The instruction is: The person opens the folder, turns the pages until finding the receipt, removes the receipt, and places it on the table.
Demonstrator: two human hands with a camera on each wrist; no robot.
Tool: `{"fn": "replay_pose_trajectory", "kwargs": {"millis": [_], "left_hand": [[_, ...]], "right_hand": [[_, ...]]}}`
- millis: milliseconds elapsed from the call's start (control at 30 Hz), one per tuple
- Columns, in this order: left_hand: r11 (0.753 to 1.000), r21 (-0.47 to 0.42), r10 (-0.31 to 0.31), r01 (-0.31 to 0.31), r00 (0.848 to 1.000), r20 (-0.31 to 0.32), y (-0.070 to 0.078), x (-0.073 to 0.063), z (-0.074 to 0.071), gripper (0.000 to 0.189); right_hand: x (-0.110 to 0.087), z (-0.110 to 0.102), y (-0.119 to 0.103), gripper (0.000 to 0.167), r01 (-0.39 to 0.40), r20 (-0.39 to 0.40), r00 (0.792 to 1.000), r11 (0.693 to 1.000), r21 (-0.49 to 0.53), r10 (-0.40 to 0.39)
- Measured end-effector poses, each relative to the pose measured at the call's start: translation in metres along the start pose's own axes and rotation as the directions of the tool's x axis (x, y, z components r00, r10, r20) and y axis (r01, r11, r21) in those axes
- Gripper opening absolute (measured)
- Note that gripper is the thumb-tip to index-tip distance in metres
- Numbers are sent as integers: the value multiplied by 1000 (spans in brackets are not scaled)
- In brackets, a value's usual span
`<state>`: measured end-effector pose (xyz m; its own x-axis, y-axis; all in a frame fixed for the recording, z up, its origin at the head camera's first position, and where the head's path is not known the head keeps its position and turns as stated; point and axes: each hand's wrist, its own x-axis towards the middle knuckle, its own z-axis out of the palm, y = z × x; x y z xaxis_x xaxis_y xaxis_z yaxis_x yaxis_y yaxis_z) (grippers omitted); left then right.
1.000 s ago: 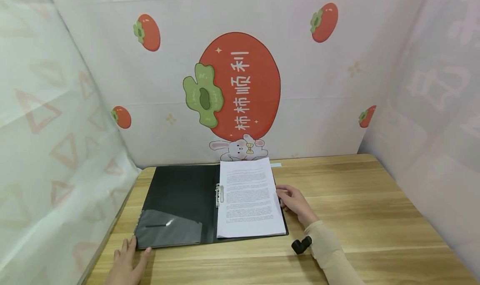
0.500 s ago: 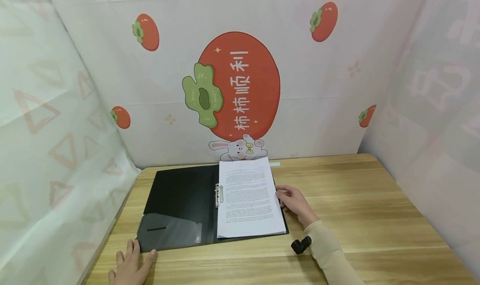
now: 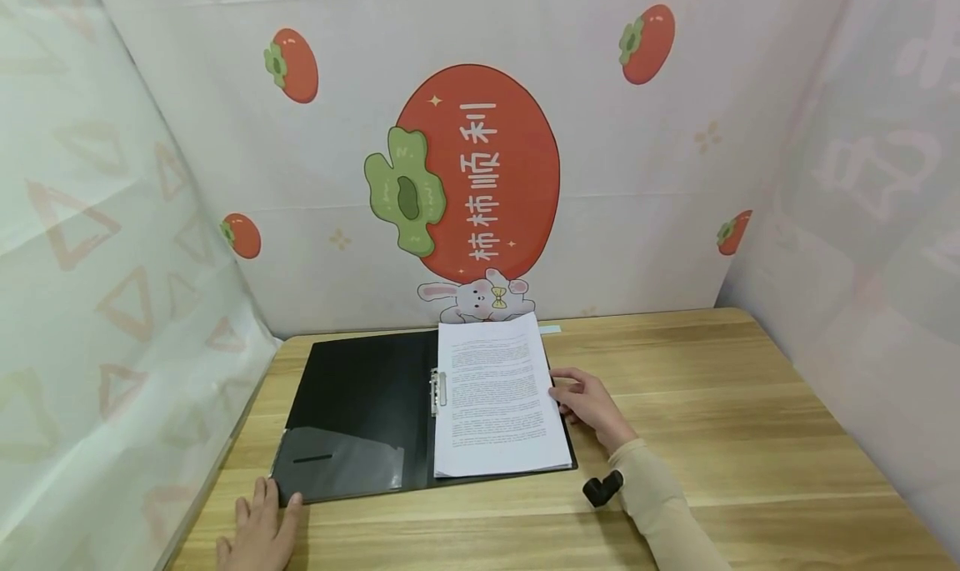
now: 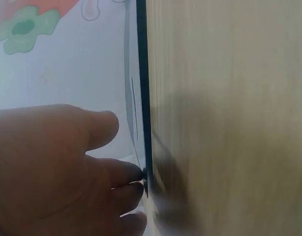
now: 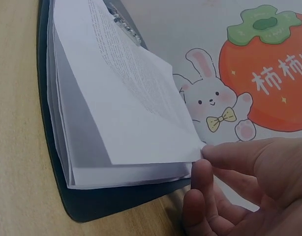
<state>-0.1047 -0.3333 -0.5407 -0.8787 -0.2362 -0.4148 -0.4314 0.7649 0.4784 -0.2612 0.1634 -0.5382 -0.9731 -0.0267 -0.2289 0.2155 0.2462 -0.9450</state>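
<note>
Cream sleeve (image 3: pixel 662 500) — black wrist camera (image 3: pixel 598 494)

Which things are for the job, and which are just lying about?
Likely job things:
open black binder
printed white paper sheets, one pinched by the right-hand fingers
silver metal clip

Likely just about:
flat pale-blue strip
white backdrop with red fruit prints

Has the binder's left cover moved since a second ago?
Yes, slightly: in the head view, the black left cover now has its far corner lower against the wooden table's back edge. Whether it dropped or slid, I cannot tell.
</note>
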Motion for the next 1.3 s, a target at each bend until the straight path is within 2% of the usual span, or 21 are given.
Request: {"fn": "replay_pose_trajectory", "kwargs": {"millis": [100,200,300,367,400,433,467,567,633,667,767,833,933,1033,1167,1267,1300], "left_hand": [[1000,10,1,-1,1000,-9,2,0,-1,107],[998,66,17,-15,999,-29,7,1,-2,110],[987,143,88,-77,993,-74,17,1,-4,108],[974,180,163,-138,977,-135,26,0,-2,103],[965,194,208,-174,963,-172,32,-2,0,100],[956,198,257,-215,942,-216,37,-4,3,95],[944,199,309,-263,914,-261,42,-6,7,91],[890,228,454,-396,815,-360,60,-13,21,78],[853,248,522,-460,764,-380,74,-18,29,72],[838,254,546,-483,746,-382,82,-20,32,69],[809,274,588,-520,716,-377,106,-26,38,65],[786,294,619,-544,685,-384,121,-29,42,62],[754,315,657,-577,650,-382,142,-33,46,56],[721,341,693,-603,617,-374,160,-36,51,51],[671,372,741,-641,563,-366,179,-38,58,46],[636,378,771,-673,535,-346,191,-37,62,43],[628,379,778,-680,532,-334,194,-37,62,43]], "right_hand": [[0,0,-1,43,-1,7,1000,1000,-5,1],[0,0,-3,44,-10,8,1000,1000,-3,10],[1,-1,-5,45,-25,-1,1000,1000,3,25],[2,-1,-6,44,-34,-8,999,999,4,34],[2,-1,-6,43,-41,-14,999,999,8,41],[2,0,-7,43,-44,-18,999,999,5,44],[2,0,-8,42,-49,-22,999,999,6,49],[3,1,-10,35,-55,-25,998,998,4,55],[2,2,-13,31,-55,-22,998,999,2,55],[2,3,-15,29,-51,-18,999,999,0,51],[2,6,-21,23,-35,-10,999,999,-9,35],[2,9,-25,21,-21,-2,1000,1000,-11,21],[2,13,-30,19,0,16,1000,1000,-13,0],[2,17,-35,20,12,49,999,1000,-9,-11],[4,23,-40,22,9,92,996,1000,-8,-8],[6,26,-43,22,10,117,993,1000,-9,-9],[6,28,-45,22,14,124,992,1000,-10,-13]]}}
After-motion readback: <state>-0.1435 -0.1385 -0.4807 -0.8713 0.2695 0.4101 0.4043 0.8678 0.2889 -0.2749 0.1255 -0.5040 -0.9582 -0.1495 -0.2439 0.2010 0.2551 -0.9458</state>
